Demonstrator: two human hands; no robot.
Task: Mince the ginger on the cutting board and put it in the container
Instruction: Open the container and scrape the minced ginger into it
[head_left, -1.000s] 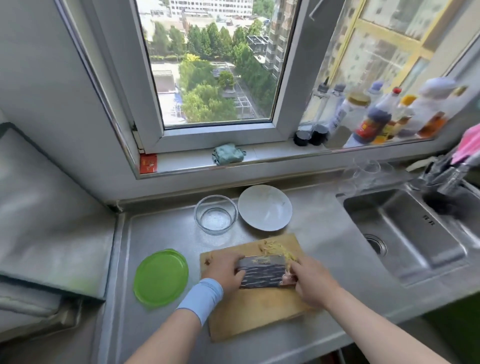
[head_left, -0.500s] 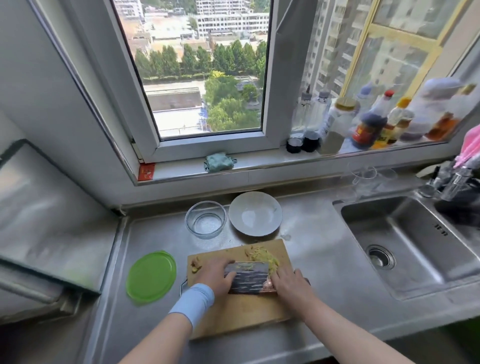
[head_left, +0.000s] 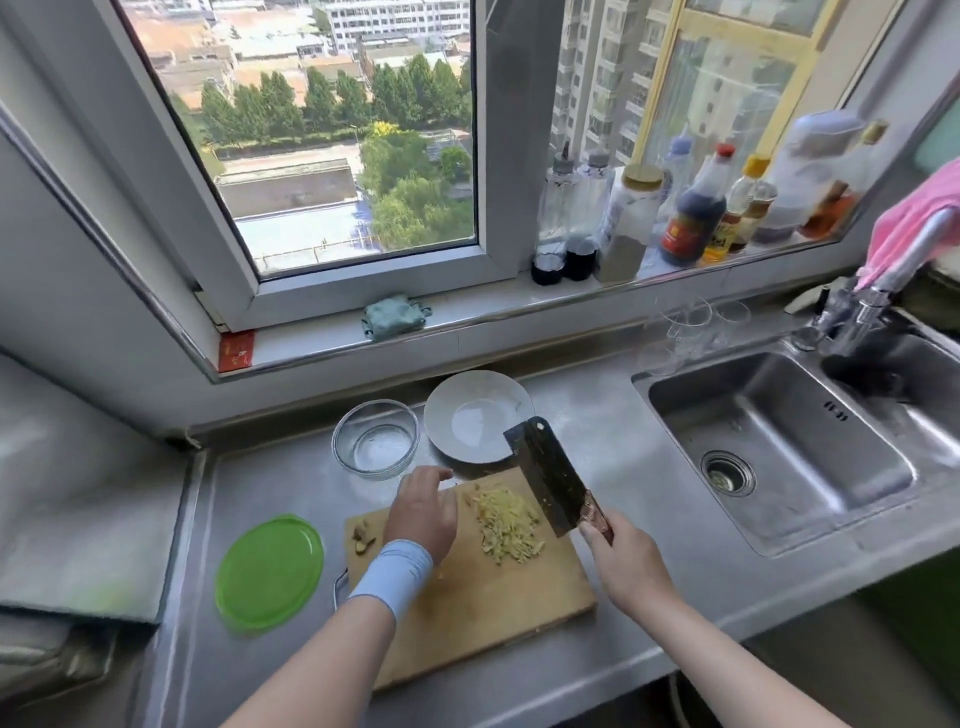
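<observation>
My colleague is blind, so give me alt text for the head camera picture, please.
A person's right hand holds a dark rectangular cleaver lifted beside a pile of pale yellow chopped ginger on a wooden cutting board, while the left hand is open at its other side. Behind the board stand a clear glass bowl and a white plate.

Counter layout, roughly
Minced ginger (head_left: 506, 525) on cutting board (head_left: 478, 613); glass bowl (head_left: 375, 439), plate (head_left: 475, 415) behind it; lid (head_left: 269, 571) left, sink (head_left: 810, 447) right.
</observation>
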